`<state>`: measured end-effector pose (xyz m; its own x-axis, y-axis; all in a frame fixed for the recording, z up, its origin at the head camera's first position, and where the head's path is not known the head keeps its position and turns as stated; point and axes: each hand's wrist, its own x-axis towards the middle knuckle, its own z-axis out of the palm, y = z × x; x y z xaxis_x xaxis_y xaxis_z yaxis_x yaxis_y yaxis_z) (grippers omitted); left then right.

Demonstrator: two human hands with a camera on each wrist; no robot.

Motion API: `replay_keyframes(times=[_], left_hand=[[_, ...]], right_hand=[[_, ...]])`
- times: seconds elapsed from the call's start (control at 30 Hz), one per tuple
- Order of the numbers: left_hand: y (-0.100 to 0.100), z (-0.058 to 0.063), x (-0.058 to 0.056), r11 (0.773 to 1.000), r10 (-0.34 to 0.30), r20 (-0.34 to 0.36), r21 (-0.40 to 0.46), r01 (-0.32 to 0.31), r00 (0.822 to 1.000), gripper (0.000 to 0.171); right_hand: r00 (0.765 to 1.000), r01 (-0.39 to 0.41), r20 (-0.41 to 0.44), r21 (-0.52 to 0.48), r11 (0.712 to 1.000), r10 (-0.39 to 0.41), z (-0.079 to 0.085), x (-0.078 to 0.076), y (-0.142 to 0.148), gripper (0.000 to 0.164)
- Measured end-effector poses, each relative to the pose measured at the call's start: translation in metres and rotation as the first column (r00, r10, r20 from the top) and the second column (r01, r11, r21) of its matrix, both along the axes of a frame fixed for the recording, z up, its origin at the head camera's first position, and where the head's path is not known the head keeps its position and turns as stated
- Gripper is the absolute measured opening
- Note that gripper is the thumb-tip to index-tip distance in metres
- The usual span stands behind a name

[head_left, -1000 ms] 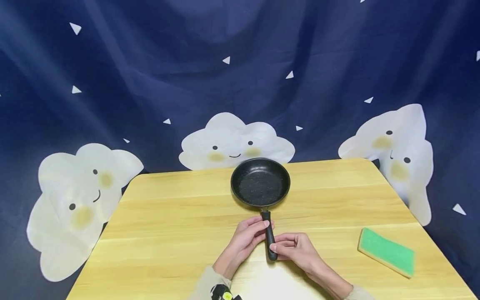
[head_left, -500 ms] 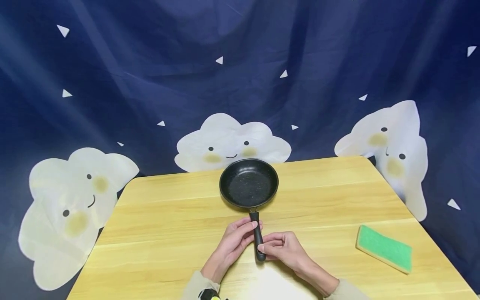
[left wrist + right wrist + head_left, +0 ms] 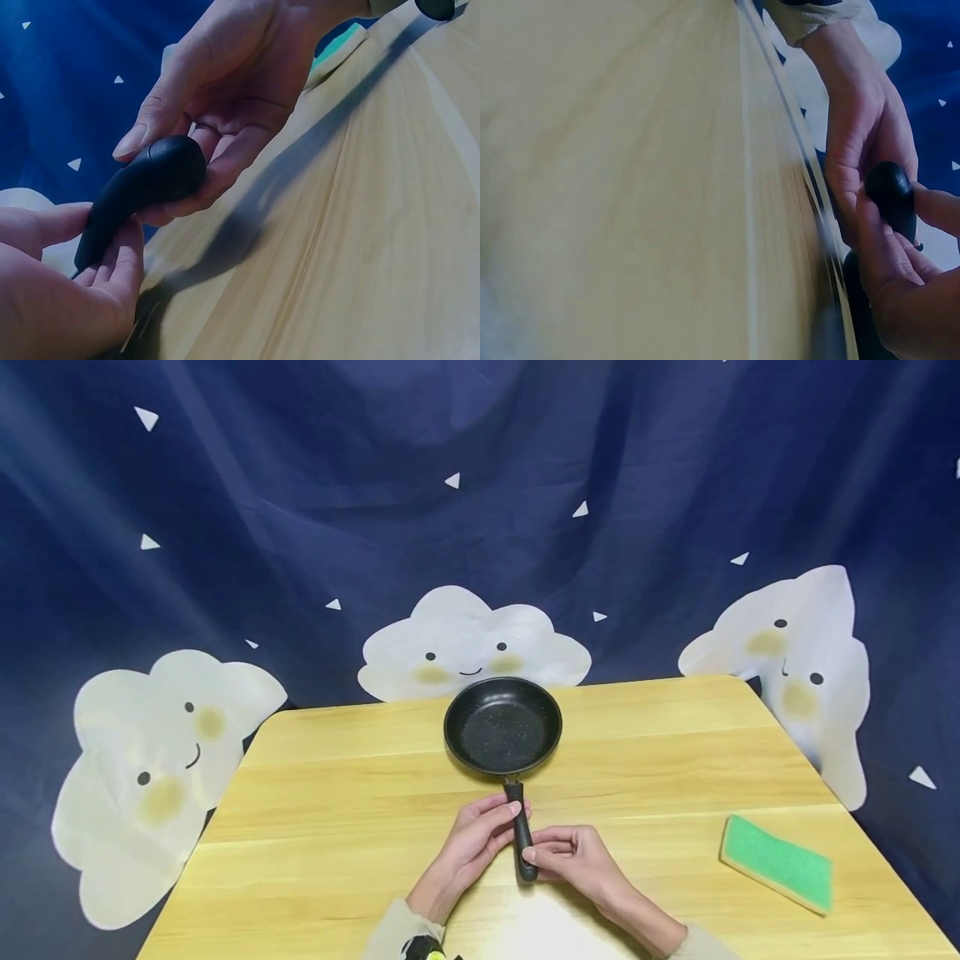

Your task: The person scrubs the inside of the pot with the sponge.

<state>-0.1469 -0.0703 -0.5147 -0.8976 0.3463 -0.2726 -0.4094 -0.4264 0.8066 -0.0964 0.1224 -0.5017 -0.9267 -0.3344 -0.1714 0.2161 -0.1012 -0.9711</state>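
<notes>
- The fingers [image 3: 124, 270] of the left hand [image 3: 468, 847] are curled, nearly closed, about the handle [image 3: 522, 835], thumb on top, nearer the bowl end.
- The fingers of the right hand [image 3: 573, 860] pinch the same handle near its free end, thumb on the upper face.
- The handle is dark, smooth and rounded; it looks like stiff plastic, fair to grip dry but probably slick if wet or greasy.
- The pan [image 3: 502, 727] is ahead of both hands, over the far middle of the table [image 3: 337, 810], open side up. The handle is clear of the wood; whether the bowl touches it cannot be told.
- The pan should be rigid and hardly fragile, moderately light but bowl-heavy. The person would best take hold close to the bowl, the other hand steadying the end.
- The sponge [image 3: 778, 864] lies on the right of the table, well apart; likely soft, light and easily pinched by its edges.
</notes>
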Motion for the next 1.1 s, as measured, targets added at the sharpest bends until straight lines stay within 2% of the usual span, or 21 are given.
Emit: replay_keyframes(times=[0.23, 0.43, 0.63, 0.73, 0.9, 1.1], left_hand=[[0.0, 0.0, 0.0, 1.0, 0.003, 0.005, 0.007, -0.003, 1.0, 0.044], [0.002, 0.001, 0.002, 1.0, 0.002, 0.034, 0.019, -0.002, 0.999, 0.045], [0.003, 0.002, 0.006, 1.0, -0.008, 0.046, 0.018, 0.007, 0.999, 0.048], [0.003, 0.003, 0.007, 1.0, -0.016, 0.037, 0.016, 0.016, 0.999, 0.05], [0.004, 0.003, 0.008, 1.0, -0.025, 0.033, 0.006, 0.025, 0.999, 0.052], [0.002, 0.004, 0.008, 1.0, -0.017, 0.036, -0.009, 0.017, 0.999, 0.052]], right_hand=[[0.999, -0.017, -0.031, 0.014, 1.0, 0.017, 0.002, 0.004, 0.009, 0.044], [0.995, 0.027, -0.094, 0.089, 0.996, -0.019, 0.005, 0.008, 0.027, 0.044], [0.981, 0.073, -0.192, 0.156, 0.985, -0.042, 0.01, 0.011, 0.047, 0.039], [0.967, 0.095, -0.253, 0.216, 0.972, -0.039, 0.011, 0.012, 0.058, 0.037], [0.933, 0.196, -0.351, 0.303, 0.933, -0.083, 0.016, 0.012, 0.077, 0.032], [0.859, 0.319, -0.5, 0.361, 0.876, -0.107, 0.025, 0.01, 0.095, 0.029]])
